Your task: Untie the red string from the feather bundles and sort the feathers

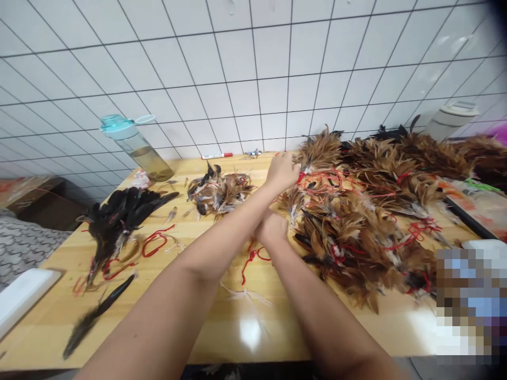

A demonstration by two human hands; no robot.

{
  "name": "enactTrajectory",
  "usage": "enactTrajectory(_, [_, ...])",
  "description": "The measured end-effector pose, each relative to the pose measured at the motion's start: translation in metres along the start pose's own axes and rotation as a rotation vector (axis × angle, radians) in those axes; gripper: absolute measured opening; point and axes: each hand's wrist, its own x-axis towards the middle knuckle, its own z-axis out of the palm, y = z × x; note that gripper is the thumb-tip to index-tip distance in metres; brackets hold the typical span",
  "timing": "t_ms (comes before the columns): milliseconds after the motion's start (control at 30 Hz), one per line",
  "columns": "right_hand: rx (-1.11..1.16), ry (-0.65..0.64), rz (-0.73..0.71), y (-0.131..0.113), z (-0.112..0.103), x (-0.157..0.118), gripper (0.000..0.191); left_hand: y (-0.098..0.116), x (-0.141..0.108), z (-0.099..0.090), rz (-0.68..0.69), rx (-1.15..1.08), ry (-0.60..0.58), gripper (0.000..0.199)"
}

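Note:
My arms cross over a wooden table. My left hand reaches to the far side, its fingers curled on a brown feather bundle tied with red string, at the left edge of a big pile of brown feather bundles. My right hand lies lower, partly hidden behind my left forearm, beside a small feather tuft. Its fingers are hidden. Loose red string lies just under it.
A heap of black feathers and red string lie at the left, with a mixed feather clump behind. A teal-capped bottle and a red marker stand by the tiled wall. A single dark feather lies near the front edge.

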Motion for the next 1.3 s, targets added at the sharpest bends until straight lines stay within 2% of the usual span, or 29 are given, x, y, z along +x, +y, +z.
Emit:
enactTrajectory(100, [-0.018,0.115,0.055,-0.001,-0.002,0.0,0.028,-0.013,-0.021,-0.056,0.082,-0.053,0.144,0.017])
enactTrajectory(200, [-0.028,0.224,0.087,0.004,0.001,0.002,0.03,-0.042,-0.053,-0.108,0.032,-0.027,0.304,0.016])
enactTrajectory(300, [0.011,0.401,0.098,0.013,0.002,0.006,0.027,-0.079,-0.088,-0.141,-0.075,0.042,0.398,0.014])
enactTrajectory(367, [0.035,0.54,0.065,0.018,0.003,0.007,0.024,-0.102,-0.11,-0.15,-0.135,0.084,0.36,0.011])
enactTrajectory(467, [-0.001,0.664,-0.096,0.012,0.004,0.003,0.026,-0.124,-0.136,-0.15,-0.134,0.084,0.21,0.012])
enactTrajectory(567, [-0.126,0.605,-0.34,-0.003,0.008,-0.004,0.025,-0.131,-0.152,-0.141,-0.008,0.084,0.109,0.013])
enactTrajectory(633, [-0.174,0.531,-0.408,-0.007,0.012,-0.004,0.022,-0.13,-0.158,-0.132,0.07,0.113,0.069,0.014])
enactTrajectory(700, [-0.128,0.53,-0.363,0.0,0.014,0.002,0.022,-0.125,-0.162,-0.123,0.12,0.143,-0.003,0.016])
enactTrajectory(867, [0.093,0.717,-0.003,0.033,0.012,0.023,0.018,-0.108,-0.169,-0.102,0.122,0.223,-0.196,0.022])
enactTrajectory(933, [0.115,0.733,-0.024,0.032,0.011,0.023,0.019,-0.101,-0.17,-0.095,0.153,0.237,-0.244,0.023])
enactTrajectory(1000, [0.1,0.72,-0.121,0.023,0.011,0.018,0.021,-0.096,-0.169,-0.089,0.241,0.191,-0.301,0.024])
enactTrajectory(1067, [0.078,0.7,-0.193,0.012,0.012,0.013,0.022,-0.095,-0.166,-0.089,0.301,0.115,-0.304,0.025])
enactTrajectory(1133, [0.049,0.668,-0.212,0.006,0.013,0.009,0.02,-0.098,-0.163,-0.093,0.246,0.076,-0.189,0.023])
enactTrajectory(1200, [0.033,0.635,-0.173,0.007,0.013,0.01,0.019,-0.105,-0.161,-0.101,0.147,0.069,-0.06,0.02])
enactTrajectory(1300, [0.032,0.614,-0.069,0.015,0.014,0.014,0.019,-0.116,-0.163,-0.115,0.121,0.084,-0.016,0.017])
